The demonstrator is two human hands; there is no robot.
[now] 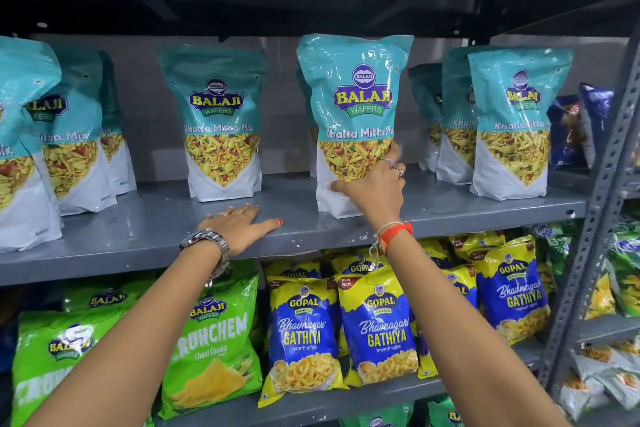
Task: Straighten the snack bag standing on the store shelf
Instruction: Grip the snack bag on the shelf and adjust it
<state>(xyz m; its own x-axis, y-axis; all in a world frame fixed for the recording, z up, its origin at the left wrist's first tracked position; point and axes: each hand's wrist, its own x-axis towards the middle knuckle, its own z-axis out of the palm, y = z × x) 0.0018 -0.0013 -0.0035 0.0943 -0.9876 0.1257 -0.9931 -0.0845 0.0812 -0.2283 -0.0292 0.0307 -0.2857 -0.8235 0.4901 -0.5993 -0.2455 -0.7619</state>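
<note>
Now: right hand (372, 189) clamped on Khatta Mitha Mix bag (353, 107); left hand (239, 224) flat, splayed at shelf (138, 236) front edge. Square base, release gently.

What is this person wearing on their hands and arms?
Both forearms are bare, with no sleeves in view. The left hand has a silver metal link watch at the wrist, a ring, and red-painted nails. The right hand has rings on two fingers, and an orange band with pale threads at the wrist.
</note>
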